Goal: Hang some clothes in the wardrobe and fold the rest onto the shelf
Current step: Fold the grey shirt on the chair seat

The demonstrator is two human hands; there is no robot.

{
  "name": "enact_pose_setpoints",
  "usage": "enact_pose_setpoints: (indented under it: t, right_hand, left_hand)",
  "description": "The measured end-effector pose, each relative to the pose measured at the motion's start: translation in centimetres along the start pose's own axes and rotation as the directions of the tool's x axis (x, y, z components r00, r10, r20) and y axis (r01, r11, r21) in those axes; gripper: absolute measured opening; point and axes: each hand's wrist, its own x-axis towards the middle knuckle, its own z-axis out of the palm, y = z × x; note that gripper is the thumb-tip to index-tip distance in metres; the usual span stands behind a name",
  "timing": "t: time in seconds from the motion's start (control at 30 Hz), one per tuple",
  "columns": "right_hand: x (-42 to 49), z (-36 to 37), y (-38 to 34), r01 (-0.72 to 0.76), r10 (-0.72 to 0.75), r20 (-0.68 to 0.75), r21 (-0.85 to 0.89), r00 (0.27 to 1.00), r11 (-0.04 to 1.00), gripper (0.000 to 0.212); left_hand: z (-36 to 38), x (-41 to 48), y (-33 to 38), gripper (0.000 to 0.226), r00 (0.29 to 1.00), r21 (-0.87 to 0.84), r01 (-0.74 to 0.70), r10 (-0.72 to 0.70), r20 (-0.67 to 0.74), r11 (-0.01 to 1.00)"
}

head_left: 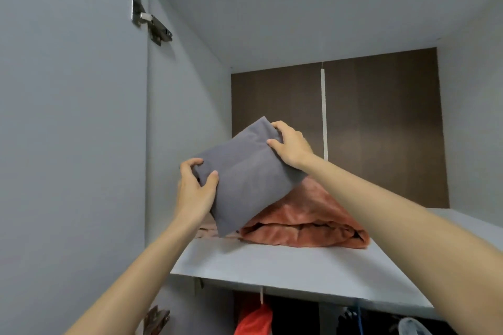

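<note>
grey garment: folded grey garment [246, 177] held tilted above the shelf [272, 266], lower corner touching or just over the pink pile
left hand: left hand [194, 189] grips the garment's lower-left edge, thumb on the front face, fingers curled round the edge
right hand: right hand [290, 144] grips the upper-right edge, thumb on front, fingers wrapped over the top
hidden: fingertips of both hands behind the cloth; garment type unclear
shelf contents: folded pink blanket-like fabric [304, 223] lying flat, partly behind the grey garment
below shelf: red garment [254, 319] hanging, other dark items cut off at the bottom edge
door: hinge [151, 19] on the left panel
</note>
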Motion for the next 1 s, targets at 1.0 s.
enact_pose_setpoints:
  t: [1.0]
  right_hand:
    - [7.8,18.9,5.0,0.204,0.002,0.699,-0.212,0.716,0.956,0.050]
  left_hand:
    - [3.3,5.8,-8.8,0.043,0.968,0.927,-0.208,-0.069,0.241,0.313]
